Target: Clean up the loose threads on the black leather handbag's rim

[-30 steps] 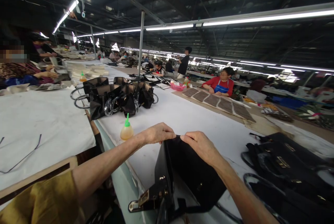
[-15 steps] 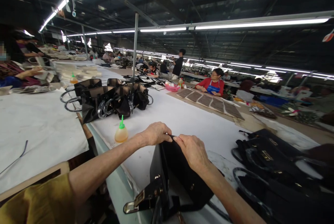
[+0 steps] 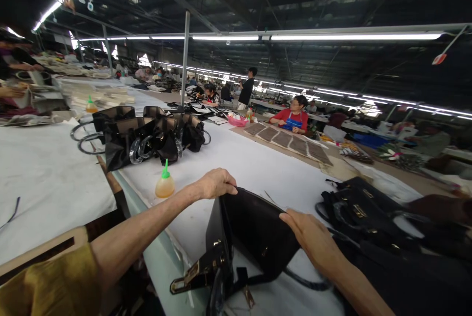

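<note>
The sleeve [image 3: 51,281] is mustard yellow — loosely creased.

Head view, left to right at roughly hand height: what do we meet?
Green-tipped bottle → left hand → open bag → right hand → pile of black bags.

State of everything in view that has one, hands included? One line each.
Black bag, open at top
Left hand, pinching bag's rim
Right hand, touching same rim
Green-tipped bottle, upright, part full
Bags beyond, mostly open-topped
Bags at right, lying heaped
Ceiling light, lit
</note>
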The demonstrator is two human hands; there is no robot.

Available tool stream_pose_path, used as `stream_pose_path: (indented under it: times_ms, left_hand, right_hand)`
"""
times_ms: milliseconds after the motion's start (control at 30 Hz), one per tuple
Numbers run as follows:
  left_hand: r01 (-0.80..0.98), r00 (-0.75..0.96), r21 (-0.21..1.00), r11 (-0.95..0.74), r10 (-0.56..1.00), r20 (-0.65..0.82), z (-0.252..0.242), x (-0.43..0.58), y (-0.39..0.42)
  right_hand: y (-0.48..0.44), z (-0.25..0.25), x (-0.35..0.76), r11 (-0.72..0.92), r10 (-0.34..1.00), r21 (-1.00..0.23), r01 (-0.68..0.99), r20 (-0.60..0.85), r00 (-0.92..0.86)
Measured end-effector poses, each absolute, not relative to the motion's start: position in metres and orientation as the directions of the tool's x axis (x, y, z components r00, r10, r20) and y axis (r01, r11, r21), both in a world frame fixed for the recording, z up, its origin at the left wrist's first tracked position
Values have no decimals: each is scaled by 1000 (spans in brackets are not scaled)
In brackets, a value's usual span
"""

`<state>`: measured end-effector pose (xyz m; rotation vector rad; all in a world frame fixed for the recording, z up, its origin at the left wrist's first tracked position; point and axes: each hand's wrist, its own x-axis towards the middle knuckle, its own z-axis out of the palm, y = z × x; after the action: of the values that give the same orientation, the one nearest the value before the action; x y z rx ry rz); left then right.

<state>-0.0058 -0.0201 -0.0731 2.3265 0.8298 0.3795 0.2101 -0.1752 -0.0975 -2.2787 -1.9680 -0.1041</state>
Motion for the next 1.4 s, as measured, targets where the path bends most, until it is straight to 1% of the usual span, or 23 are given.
stream_pose_path:
  times_ms: [167,300,400,467,533,600,667,700,767,867,1000,1067,1167,1267,1400]
  left_hand:
    - [459,775,655,-600,631,35,-71,-8,-21]
    - [454,777,670,-587,629,25,-73,-9,-19]
    - [462,766,674,-577,643,25,-73,-8,-19]
    - [470,761,675,-569,648,16,-73,-7,-20]
    - [483,756,668,-565,654,6,-73,-7,-22]
    - [493,754,654,-574,656,8,-73,-7,-24]
    - [472,764,652,-593,644,33,-72,-8,-25]
    - [454,772,663,-596,634,41,-72,-9,-26]
    - [421,782,708,-566,622,33,-71,-14,-28]
    - [403,742,776,-486,669,34,-73,-28,-35]
    - [350,553,845,-404,817,162,-85,-55,-60]
    - [300,526,884,-358,835,160,-94,-69,-79]
    - [279,563,915,-291,821,90,-101,-83,-106]
    - [335,553,902,-274,832,47,-99,-84,-119]
    - [464,433,830,-309,897,91,-99,-66,-102]
  right_hand:
    - [-192,-107,218,-183,971,-53,982,146,189]
    - [-194,-108,219,-176,966,-57,983,181,184]
    - [-194,-102,221,-126,981,-108,986,134,140]
    - [-191,-93,217,-137,984,-132,982,97,150]
    - [-182,-82,203,-149,977,-137,979,131,167]
    - [-167,-72,179,-92,970,-139,986,211,120]
    - [-145,-66,154,25,970,-138,990,242,10]
    - [-133,-64,142,85,971,-138,987,235,-51]
    - [-109,-63,125,185,972,-150,971,173,-158]
    - [-85,-66,113,232,971,-147,962,92,-220]
    - [-74,-69,107,236,971,-91,968,65,-230]
    - [-72,-67,107,227,973,-73,971,54,-224]
    - [-67,-59,118,175,984,-61,983,50,-172]
    - [-66,-49,139,102,994,-55,993,40,-100]
    - [-78,-44,166,26,1000,-49,998,-3,-26]
